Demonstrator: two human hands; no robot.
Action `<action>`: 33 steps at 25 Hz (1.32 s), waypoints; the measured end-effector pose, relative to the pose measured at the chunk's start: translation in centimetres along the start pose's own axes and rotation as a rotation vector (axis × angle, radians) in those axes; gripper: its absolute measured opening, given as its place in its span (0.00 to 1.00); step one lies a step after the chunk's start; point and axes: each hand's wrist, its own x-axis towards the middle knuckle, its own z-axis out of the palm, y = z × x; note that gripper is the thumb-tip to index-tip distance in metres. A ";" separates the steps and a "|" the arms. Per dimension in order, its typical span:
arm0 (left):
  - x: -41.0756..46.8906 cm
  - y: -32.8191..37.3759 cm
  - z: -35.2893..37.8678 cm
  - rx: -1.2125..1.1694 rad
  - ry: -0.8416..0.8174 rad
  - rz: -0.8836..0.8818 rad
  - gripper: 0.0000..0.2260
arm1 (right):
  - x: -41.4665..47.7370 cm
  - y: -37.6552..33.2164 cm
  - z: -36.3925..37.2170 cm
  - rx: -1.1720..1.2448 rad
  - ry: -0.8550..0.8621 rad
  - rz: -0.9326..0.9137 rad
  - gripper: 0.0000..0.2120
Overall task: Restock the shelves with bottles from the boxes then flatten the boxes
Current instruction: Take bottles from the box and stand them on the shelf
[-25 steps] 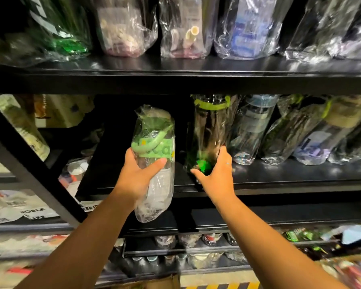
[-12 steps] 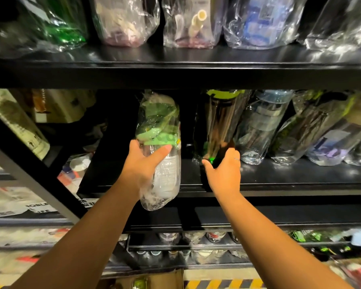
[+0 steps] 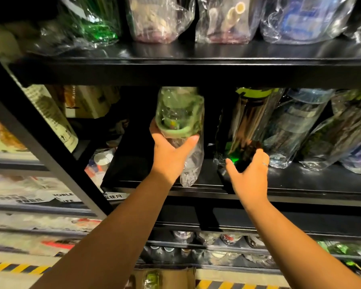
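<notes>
The left hand (image 3: 171, 157) grips a clear bottle with a green cap and strap (image 3: 180, 117), sealed in loose plastic wrap, thumb across its near side and fingers curled round the left. The bottle is held upright at the left end of the middle shelf (image 3: 313, 184); its wrapped lower end hangs at the shelf's near lip and its top is just under the front edge of the upper shelf (image 3: 196, 69). Just to the right, across a narrow dark gap, stands a dark bottle with a lime-green cap (image 3: 248, 122), leaning left. The right hand (image 3: 249, 176) cups its base, with the fingers curled against the right side and the thumb spread wide on the left. Further right, touching it, a blue-tinted bottle (image 3: 298, 126) and more wrapped bottles (image 3: 338, 140) crowd the shelf — all tilted. Wrapped bottles also line the upper shelf. A black slanting post (image 3: 42, 147) crosses the left side. Lower down is a row of small bottles (image 3: 206, 236), and nearest, a cardboard box (image 3: 175, 278) on striped floor tape (image 3: 227, 285).
</notes>
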 end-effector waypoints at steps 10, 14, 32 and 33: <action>-0.7 -4.0 -0.4 0.116 -0.087 0.073 0.36 | 0.1 0.4 0.0 0.017 -0.025 0.007 0.30; -1.0 -5.6 -2.5 0.158 -0.226 0.091 0.35 | 0.0 0.4 0.0 0.053 -0.033 0.016 0.30; 1.2 -5.7 2.6 0.637 -0.037 -0.020 0.23 | 0.1 0.1 0.0 -0.009 -0.020 0.016 0.24; 1.2 -5.7 2.6 0.637 -0.039 -0.021 0.24 | 0.2 0.2 0.0 -0.010 -0.018 0.018 0.25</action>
